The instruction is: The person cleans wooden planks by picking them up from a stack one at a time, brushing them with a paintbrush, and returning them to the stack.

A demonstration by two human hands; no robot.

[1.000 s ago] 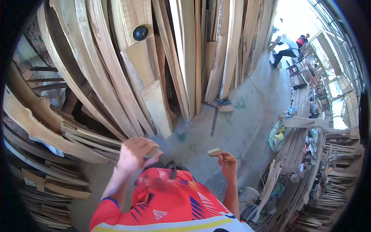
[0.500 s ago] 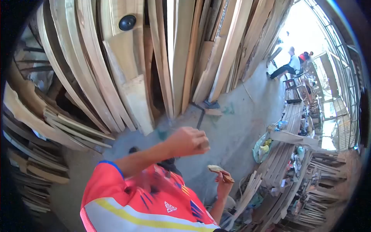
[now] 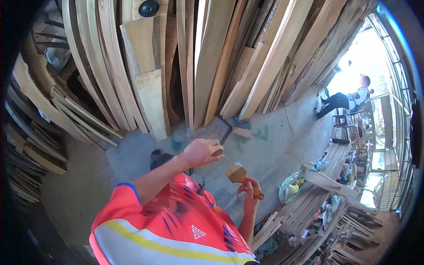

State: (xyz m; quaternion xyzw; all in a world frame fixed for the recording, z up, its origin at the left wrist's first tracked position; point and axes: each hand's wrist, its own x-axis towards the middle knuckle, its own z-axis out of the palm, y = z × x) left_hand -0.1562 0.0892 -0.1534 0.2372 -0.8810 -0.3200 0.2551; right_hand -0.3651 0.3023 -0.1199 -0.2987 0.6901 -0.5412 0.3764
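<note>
My left hand (image 3: 202, 153) is closed around a small brownish block (image 3: 217, 153), most of it hidden by the fingers, in front of my chest. To its right, my right hand (image 3: 251, 189) grips the wooden handle of a wide flat brush (image 3: 237, 173). The pale bristles point up and to the left, toward my left hand, and the handle end sticks out past the fingers. Brush and block are apart. Below both hands is my red shirt (image 3: 176, 207).
Tall boards (image 3: 212, 66) lean along the wall ahead, with a round black disc (image 3: 149, 8) on one. A plank bench (image 3: 304, 207) with scraps and a plastic bag (image 3: 289, 189) is at the right. A seated person (image 3: 349, 99) is farther off.
My left hand has moved right, toward the brush, compared with a second ago. The brush has turned so its broad face shows. My view has shifted, and the seated person appears farther right.
</note>
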